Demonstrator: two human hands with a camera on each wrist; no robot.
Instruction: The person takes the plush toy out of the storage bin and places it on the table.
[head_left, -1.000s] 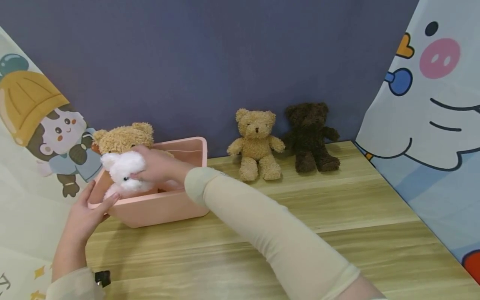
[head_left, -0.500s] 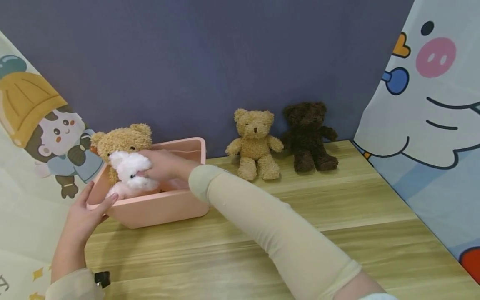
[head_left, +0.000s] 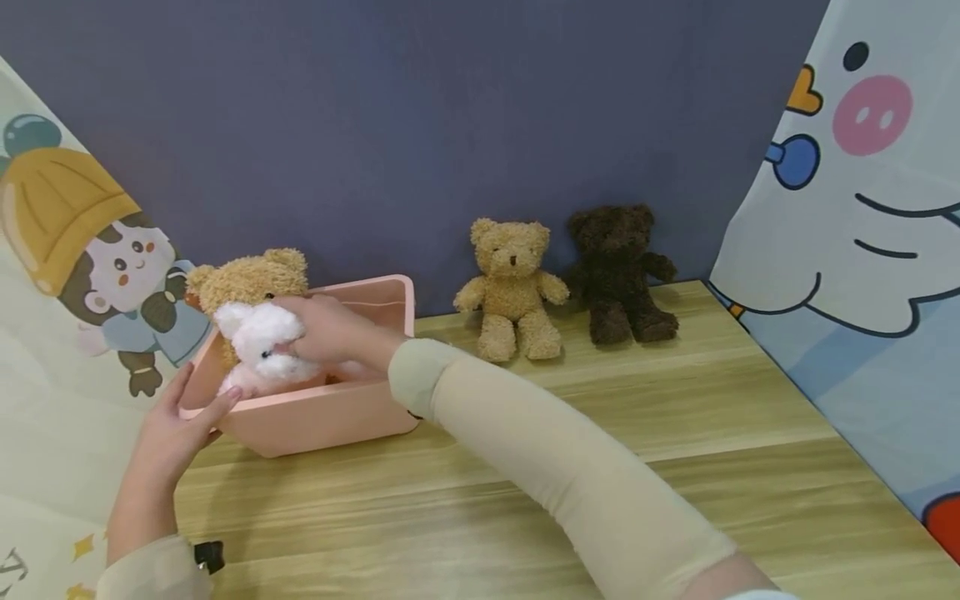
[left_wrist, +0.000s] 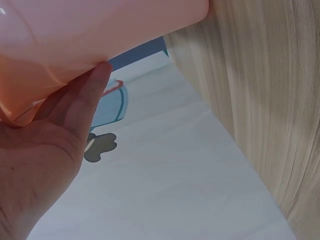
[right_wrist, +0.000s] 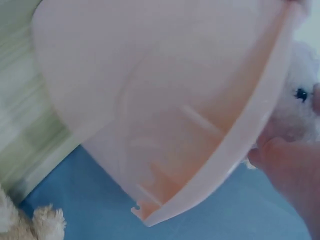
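Note:
A pink plastic bin (head_left: 322, 421) stands at the table's left, against the back wall. My left hand (head_left: 172, 437) grips its front left corner, thumb over the rim and fingers on the outer wall, as the left wrist view also shows. Inside the bin sits a white and pale pink plush toy (head_left: 258, 337). My right hand (head_left: 330, 333) holds that toy by the head from the right side; some of its fingers are hidden. Behind it a tan teddy bear (head_left: 243, 279) leans in the bin, head above the rim. The right wrist view shows the toy's dark eye beyond the bin wall.
Right of the bin, a smaller tan teddy bear (head_left: 513, 287) and a dark brown teddy bear (head_left: 618, 275) sit against the dark back wall (head_left: 480, 125). Printed cartoon sheets hang at both sides. The wooden table (head_left: 375, 533) spreads in front.
In my right hand the white and pink plush toy has shifted slightly right and turned, baring more of the tan bear behind. My left hand keeps its grip on the bin.

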